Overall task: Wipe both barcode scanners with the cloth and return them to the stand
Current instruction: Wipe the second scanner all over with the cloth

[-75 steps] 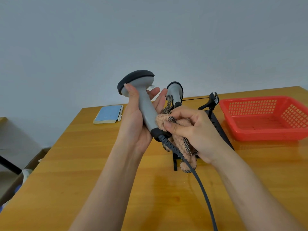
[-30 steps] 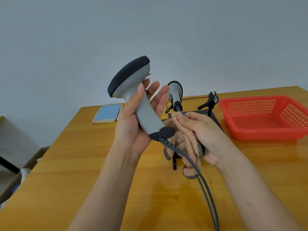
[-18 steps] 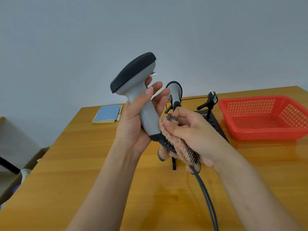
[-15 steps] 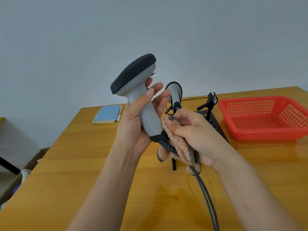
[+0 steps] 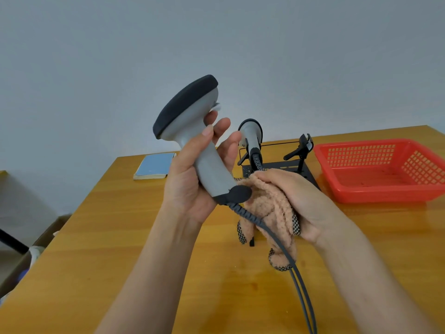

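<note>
Above a wooden table (image 5: 96,273), the left hand (image 5: 190,186) wraps the grey scanner (image 5: 192,131) handle, tilting it up so the right hand (image 5: 296,198), fingers curled around the cloth (image 5: 272,213), can likely wipe its base beside those fingertips.

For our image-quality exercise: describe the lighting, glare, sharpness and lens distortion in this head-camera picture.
Head view: soft, even light with faint shadows; mild glare on the table before the basket; wide-angle bending curves the table's far edge; the scanner, cloth and both hands, left and right, look sharp.
</note>
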